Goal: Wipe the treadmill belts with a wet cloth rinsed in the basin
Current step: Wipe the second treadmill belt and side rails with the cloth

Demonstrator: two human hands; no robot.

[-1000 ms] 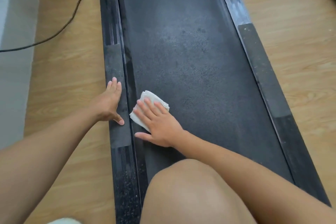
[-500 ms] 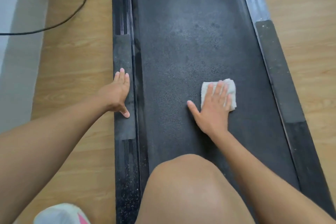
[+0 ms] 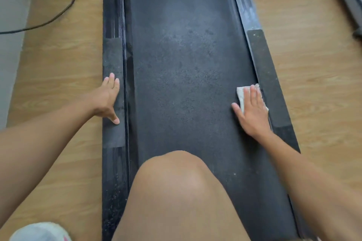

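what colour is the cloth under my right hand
White, slightly greyish; the cloth shows in the head view, against the black belt.

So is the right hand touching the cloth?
Touching. The head view shows the right hand lying flat on the cloth, fingers straight, pressing it onto the belt beside the right rail.

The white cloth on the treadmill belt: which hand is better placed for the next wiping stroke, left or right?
Right. The right hand presses flat on the cloth at the right edge of the belt, so it can probably sweep across. The left hand rests on the left side rail, apart from the cloth.
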